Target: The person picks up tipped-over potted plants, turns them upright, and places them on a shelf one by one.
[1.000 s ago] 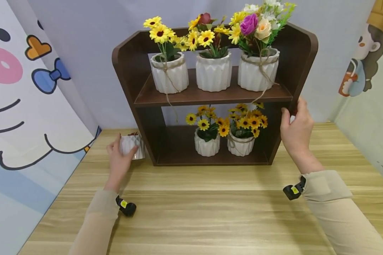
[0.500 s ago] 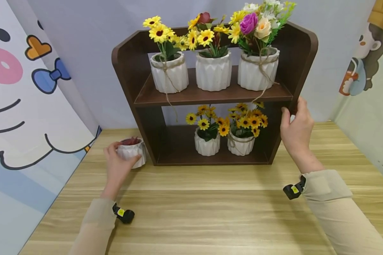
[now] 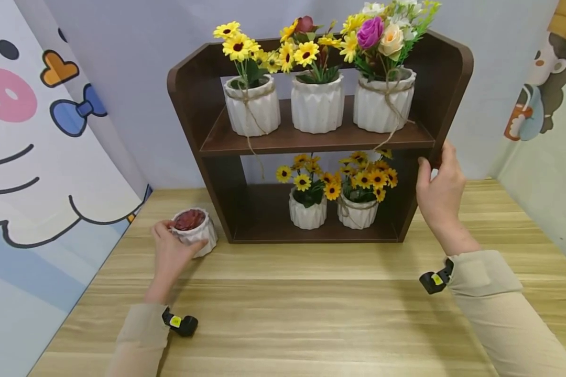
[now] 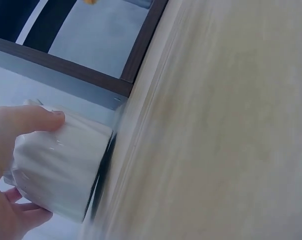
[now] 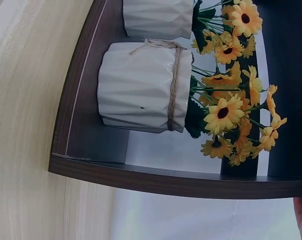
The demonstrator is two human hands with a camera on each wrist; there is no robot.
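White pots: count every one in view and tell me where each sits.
6. Three on the top shelf; two on the bottom shelf; one white pot on the table, held by the left hand. None seem hidden.

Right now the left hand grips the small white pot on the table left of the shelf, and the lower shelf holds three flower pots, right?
Not quite: the lower shelf holds two flower pots, as the head view shows. The left hand does grip the small white pot on the table.

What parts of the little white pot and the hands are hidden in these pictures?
- Little white pot: near side hidden by the left hand, head view; edges blurred in the left wrist view.
- Right hand: fingertips hidden behind the shelf side, head view; only a sliver at the right wrist view's corner.
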